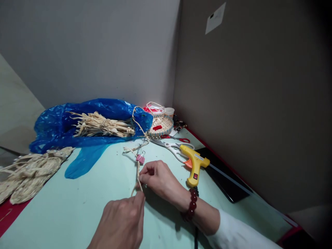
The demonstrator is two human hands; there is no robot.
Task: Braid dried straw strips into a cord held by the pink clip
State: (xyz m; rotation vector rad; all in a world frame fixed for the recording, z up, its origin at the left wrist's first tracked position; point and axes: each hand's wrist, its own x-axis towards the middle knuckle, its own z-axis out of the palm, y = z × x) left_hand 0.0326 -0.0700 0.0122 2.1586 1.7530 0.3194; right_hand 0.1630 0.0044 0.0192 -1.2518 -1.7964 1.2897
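A thin braid of straw-coloured fibre (138,168) runs toward me across the pale green table, with a pink binder clip (140,159) on its far end. My right hand (162,178), with a dark red bead bracelet at the wrist, pinches the braid below the clip. Closer to me, my left hand (121,218) is closed on a loose strand at the braid's near end. Its fingertips are partly hidden behind the knuckles. Beyond the clip, a corded tail of the same fibre (129,149) lies on the table.
A blue plastic bag (52,124) holds a bundle of dried fibre (101,126). Woven sandals (33,176) lie at left. To the right are scissors (172,148), a yellow glue gun (194,164) with a glue stick, and a black phone-like slab (230,190). A woven basket (166,129) stands behind.
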